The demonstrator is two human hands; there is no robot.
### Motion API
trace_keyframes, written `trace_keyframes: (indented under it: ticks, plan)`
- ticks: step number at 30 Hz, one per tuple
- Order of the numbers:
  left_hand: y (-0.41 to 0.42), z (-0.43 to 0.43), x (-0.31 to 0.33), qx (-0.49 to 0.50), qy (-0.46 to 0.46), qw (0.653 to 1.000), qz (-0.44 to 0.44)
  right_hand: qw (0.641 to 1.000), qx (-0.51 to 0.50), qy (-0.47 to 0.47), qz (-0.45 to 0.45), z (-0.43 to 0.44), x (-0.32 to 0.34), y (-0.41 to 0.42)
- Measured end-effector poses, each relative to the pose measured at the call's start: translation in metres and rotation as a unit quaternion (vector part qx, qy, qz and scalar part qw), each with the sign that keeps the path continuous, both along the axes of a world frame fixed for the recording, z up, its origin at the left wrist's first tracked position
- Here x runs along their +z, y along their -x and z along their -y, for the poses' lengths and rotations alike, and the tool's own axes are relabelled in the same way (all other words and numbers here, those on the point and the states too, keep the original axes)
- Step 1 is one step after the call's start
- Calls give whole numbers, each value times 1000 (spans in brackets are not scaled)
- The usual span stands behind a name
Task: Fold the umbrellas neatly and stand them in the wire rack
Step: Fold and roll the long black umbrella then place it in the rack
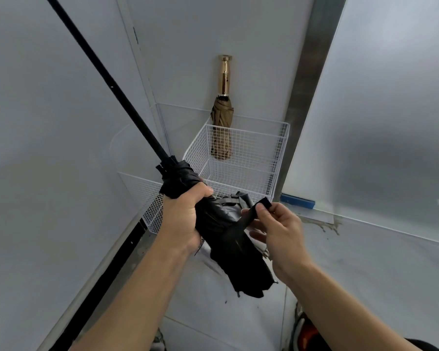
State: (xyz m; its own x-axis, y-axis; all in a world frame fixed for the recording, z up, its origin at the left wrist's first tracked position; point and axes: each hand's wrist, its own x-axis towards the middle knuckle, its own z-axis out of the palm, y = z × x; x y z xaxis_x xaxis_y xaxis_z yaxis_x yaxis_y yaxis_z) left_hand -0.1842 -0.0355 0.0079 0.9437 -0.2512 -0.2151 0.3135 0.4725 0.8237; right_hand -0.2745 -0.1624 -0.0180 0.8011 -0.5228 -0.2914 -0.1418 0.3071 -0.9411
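Observation:
A black umbrella (228,239) is held in front of me, its canopy bunched and its long black shaft (107,82) running up to the top left. My left hand (185,216) grips the gathered canopy near the shaft end. My right hand (276,229) pinches the umbrella's black closing strap (251,214) between thumb and fingers. A white wire rack (254,148) stands in the corner beyond my hands. A folded tan umbrella (222,127) with a gold handle stands upright in the rack against the back wall.
Grey-white walls close in on the left, back and right. A second white wire basket (147,196) sits left of and below the rack. Blue tape (298,200) marks the right ledge. A shoe (307,333) shows at the bottom right on the pale floor.

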Motion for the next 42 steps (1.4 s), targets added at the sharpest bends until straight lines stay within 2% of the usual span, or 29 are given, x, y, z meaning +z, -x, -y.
trace_keyframes:
  ticks: [3, 5, 7, 9, 12, 14, 16, 18, 21, 23, 31, 34, 36, 38, 40, 42]
  plan:
    - [2, -7, 4, -111, 101, 988, -28, 987, 130, -86, -27, -4, 3, 1]
    - [1, -13, 8, -155, 119, 981, 8, 971, 197, -126, -39, -12, 6, 4]
    - [-1, -19, 8, -180, 117, 975, 55, 971, 205, -116, -33, -21, 2, 5]
    - [-3, -23, 5, -201, 125, 969, 64, 983, 177, -43, -12, -28, -7, 6]
    - [-1, -21, 5, -165, 94, 981, 27, 980, 95, 175, 15, -31, -18, 5]
    - [6, -10, 7, -82, 37, 996, 3, 944, 39, 325, 31, -29, -26, 7]
    - [12, 3, 7, 7, -27, 1000, -14, 893, 2, 446, 60, -29, -32, 10]
    - [13, 9, 7, 82, -65, 994, -21, 867, -10, 490, 94, -33, -37, 15]
    - [3, 3, 10, 140, -60, 988, -12, 873, -15, 466, 143, -34, -38, 17]
    - [-2, -3, 13, 136, -38, 990, -4, 876, 6, 454, 165, -34, -34, 18]
    - [-8, -20, 4, -9, 28, 998, 51, 917, 100, 372, 101, -38, -30, 15]
    - [-7, -18, 5, -17, 21, 998, 60, 925, 120, 349, 95, -35, -32, 14]
    - [-8, -13, 4, 44, -28, 997, 57, 915, 100, 380, 98, -35, -31, 13]
    - [-8, -7, 0, 119, -89, 987, 62, 879, 53, 458, 126, -35, -26, 15]
    - [-7, -4, -4, 152, -115, 978, 80, 852, 17, 497, 163, -35, -22, 17]
    - [-8, -5, -5, 155, -119, 977, 89, 858, 1, 483, 173, -32, -19, 19]
